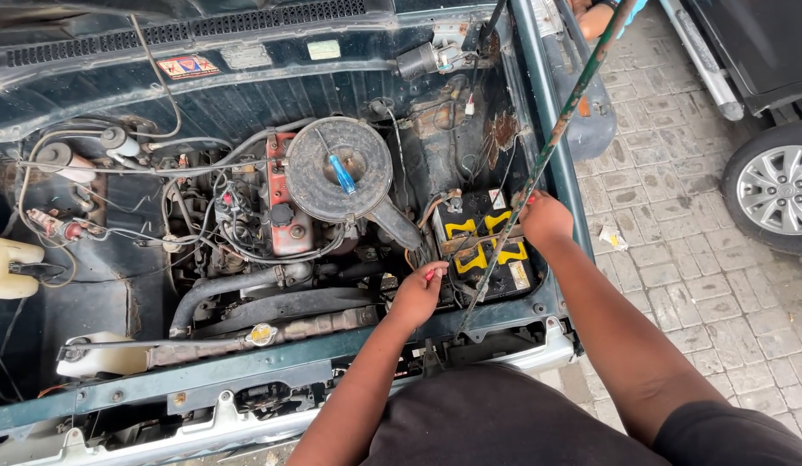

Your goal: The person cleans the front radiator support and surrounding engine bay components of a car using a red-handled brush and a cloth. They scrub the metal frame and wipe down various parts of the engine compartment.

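Left hand (416,296) pinches a small red tool beside the battery (485,246), right hand (545,217) rests closed on its far edge; battery likely heavy, rigid, best gripped at the sides

The open engine bay (116,285) of a dark green car carries everything here. In it sits a round, rusty air cleaner housing (338,169) with a blue-handled screwdriver (341,173) lying on its lid. Beside it, toward the right fender, stands a black battery (485,246) with yellow caps. A radiator (271,330) with a yellow cap runs along the front. The car stands on a paved brick floor (677,250), where a scrap of paper (612,237) lies.
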